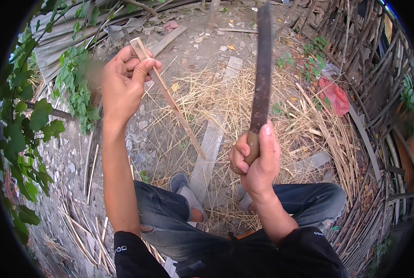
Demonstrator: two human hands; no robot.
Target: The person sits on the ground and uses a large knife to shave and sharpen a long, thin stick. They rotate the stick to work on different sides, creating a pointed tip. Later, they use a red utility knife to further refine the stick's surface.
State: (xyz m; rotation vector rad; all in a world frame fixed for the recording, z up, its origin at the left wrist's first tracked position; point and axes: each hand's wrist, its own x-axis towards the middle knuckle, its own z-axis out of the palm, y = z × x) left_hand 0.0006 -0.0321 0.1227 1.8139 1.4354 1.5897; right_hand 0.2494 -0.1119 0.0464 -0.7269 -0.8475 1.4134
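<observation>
Nearest you: black sleeves [311,243] and your jeans [170,217], knees spread either side of the work; lower edge of view cuts off your torso. Grey left shoe [179,180] shows between the legs; right foot [245,201] is mostly hidden by your leg and arm.

Right grip [262,160]: closed around the wooden handle of a long knife [262,74], above your right thigh. Blade points up and away, tip just inside the upper edge of view. Blade is soft with blur, so can't tell you which side is the cutting edge. Fingers cover part of the handle.

Left grip [126,83], farther out: pinched, thumb against fingers, on a thin wood strip [177,106] near its upper end. Strip slants down to your right, lower end in front of a grey plank [208,153]; can't tell if it touches. Strip and blade are apart, with open air between them.

Behind both: loose straw-like slivers [197,92] over the ground, hiding parts of the planks. Long strips [339,153] lie along your right, near a crumpled red bag [334,96]; its contents can't be made out.

Outer limits: leafy vines [75,83] left, stick fence [369,55] right. Dark fisheye rim crops both.
</observation>
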